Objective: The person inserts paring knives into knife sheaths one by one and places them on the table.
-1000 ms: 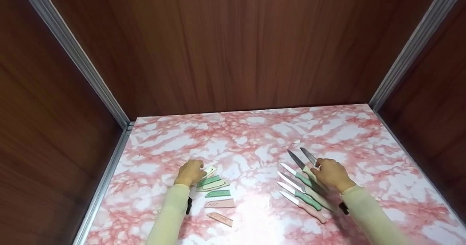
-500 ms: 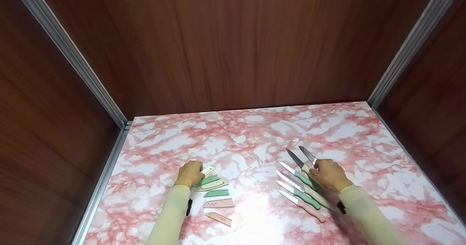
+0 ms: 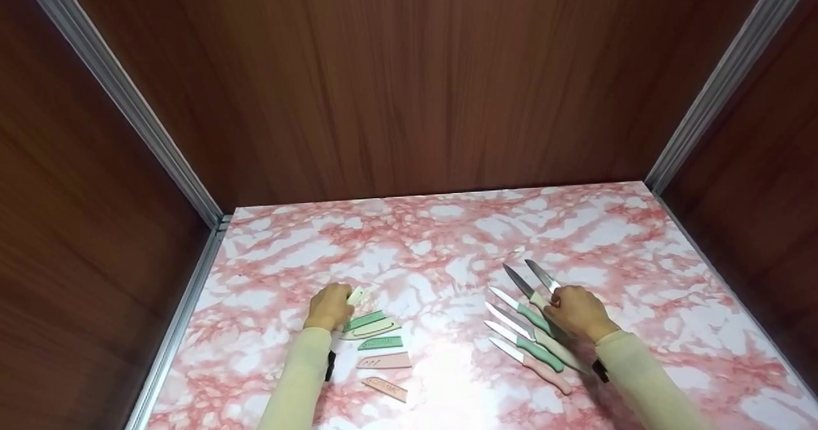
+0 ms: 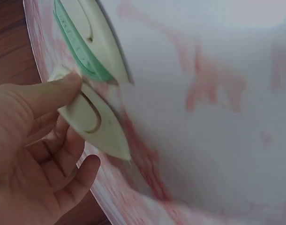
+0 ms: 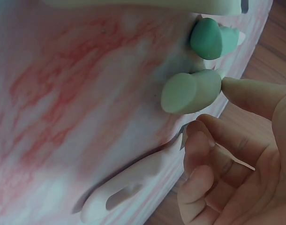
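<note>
My left hand pinches a cream knife sheath between thumb and fingers at the upper end of a fan of sheaths. A green sheath and another cream sheath lie beside it. My right hand is over the upper part of the knife row. Its thumb and index finger are either side of a cream-handled knife, which still lies low over the table. The other fingers curl close to a pale pink knife handle with a slot. Part of both handles is hidden in the head view.
Green and pink sheaths lie lower on the left. Green-handled, cream and pink-handled knives lie on the right, bare blades pointing up and left. Brown panels enclose the pink-and-white table.
My left hand has drawn the cream sheath slightly away from the green one and turned it more upright. The right hand has barely moved; the knives lie as before.
</note>
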`<state>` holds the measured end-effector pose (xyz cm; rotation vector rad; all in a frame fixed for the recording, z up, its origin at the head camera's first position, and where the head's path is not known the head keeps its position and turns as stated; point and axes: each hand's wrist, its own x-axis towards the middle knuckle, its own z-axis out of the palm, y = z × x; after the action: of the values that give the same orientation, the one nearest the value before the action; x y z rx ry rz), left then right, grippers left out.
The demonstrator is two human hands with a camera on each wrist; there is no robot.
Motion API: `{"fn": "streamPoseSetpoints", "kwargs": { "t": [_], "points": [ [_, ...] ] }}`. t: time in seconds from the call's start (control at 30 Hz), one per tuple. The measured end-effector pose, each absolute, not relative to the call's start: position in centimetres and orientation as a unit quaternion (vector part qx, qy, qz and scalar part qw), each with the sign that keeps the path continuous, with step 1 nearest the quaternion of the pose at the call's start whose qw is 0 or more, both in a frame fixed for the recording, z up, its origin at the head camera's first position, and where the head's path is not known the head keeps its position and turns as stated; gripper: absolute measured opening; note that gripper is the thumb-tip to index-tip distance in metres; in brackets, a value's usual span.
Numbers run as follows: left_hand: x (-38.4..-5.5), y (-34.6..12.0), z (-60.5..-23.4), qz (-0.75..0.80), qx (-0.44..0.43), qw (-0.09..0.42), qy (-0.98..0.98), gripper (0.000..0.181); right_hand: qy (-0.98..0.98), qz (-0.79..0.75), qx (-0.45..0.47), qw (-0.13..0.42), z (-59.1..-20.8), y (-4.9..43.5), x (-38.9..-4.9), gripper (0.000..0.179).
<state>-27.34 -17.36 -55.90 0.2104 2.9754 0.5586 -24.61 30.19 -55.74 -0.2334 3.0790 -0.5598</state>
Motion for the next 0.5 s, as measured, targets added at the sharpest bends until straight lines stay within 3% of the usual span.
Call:
{"fn": "streamPoseSetpoints", "kwargs": {
  "t": [0.23,0.5],
  "points": [
    [-27.1,-17.9,-55.4,0.199,0.047,0.045,0.978,0.004,0.981,-0.176,-0.079,0.021,-55.6,30.2,-24.6,0.016],
    [-26.6,-18.6,-54.5,0.209,0.035,0.029,0.977,0.009,0.979,-0.184,-0.082,0.027,-55.8,29.7,-24.6,0.015]
  ]
}}
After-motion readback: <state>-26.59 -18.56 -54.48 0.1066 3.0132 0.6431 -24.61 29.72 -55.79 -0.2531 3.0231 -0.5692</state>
